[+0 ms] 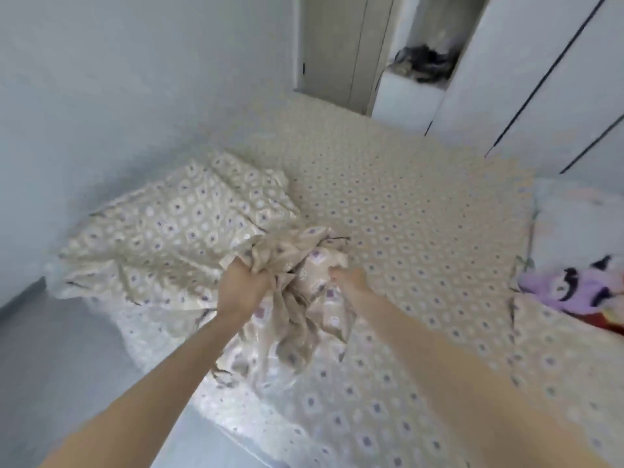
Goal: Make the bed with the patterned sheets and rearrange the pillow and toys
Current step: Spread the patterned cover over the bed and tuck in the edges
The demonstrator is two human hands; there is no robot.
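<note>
Beige patterned sheet (pixel 297 261), bunched at the bed's (pixel 405 184) near-left edge: your left hand (pixel 244 288) and right hand (pixel 349 278), close together, each clutch a fistful. Shaken out from so tight a wad, it may twist, slide floorward, or sweep the purple plush toy (pixel 570 285).

The bed (pixel 408 197) carries a crumpled patterned cover (pixel 175 228) at nine o'clock — a pale pillow (pixel 577 224) at three, a purple plush toy (pixel 570 285) beside it at four.
</note>
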